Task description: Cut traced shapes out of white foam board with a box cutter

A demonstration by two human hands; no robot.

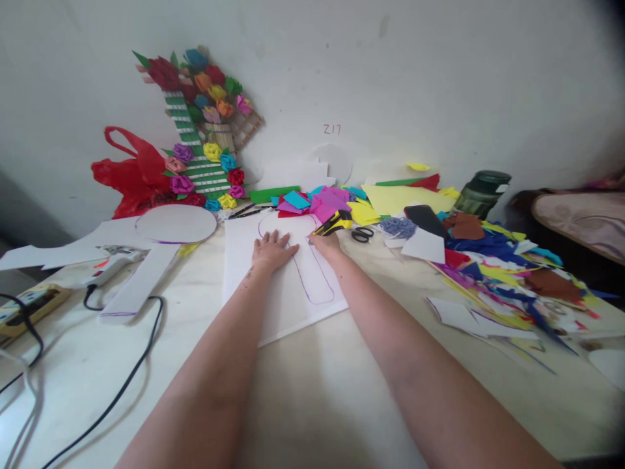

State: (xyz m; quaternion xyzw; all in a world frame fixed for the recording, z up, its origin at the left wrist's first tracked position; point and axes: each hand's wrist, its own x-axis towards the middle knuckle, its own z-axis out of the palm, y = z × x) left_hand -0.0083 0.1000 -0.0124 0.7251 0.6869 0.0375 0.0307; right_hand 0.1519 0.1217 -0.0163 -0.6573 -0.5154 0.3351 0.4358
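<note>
A white board (283, 306) lies on the table, with a purple outline of a rounded top and a long strip drawn on it. My left hand (272, 251) rests flat on the board, fingers spread, beside the outline. My right hand (326, 245) is closed around a yellow and black utility knife (334, 223), at the right side of the outline where the strip meets the rounded part. The knife's tip is hidden by the hand. Black scissors (362, 234) lie just right of the knife.
A white cut-out circle (176, 224) and strip (141, 283) lie left, near a power strip (34, 306) and black cable. Coloured paper scraps (508, 260) and a green bottle (482, 194) are at right. Paper flowers (212, 153) and a red bag (134, 172) stand against the wall.
</note>
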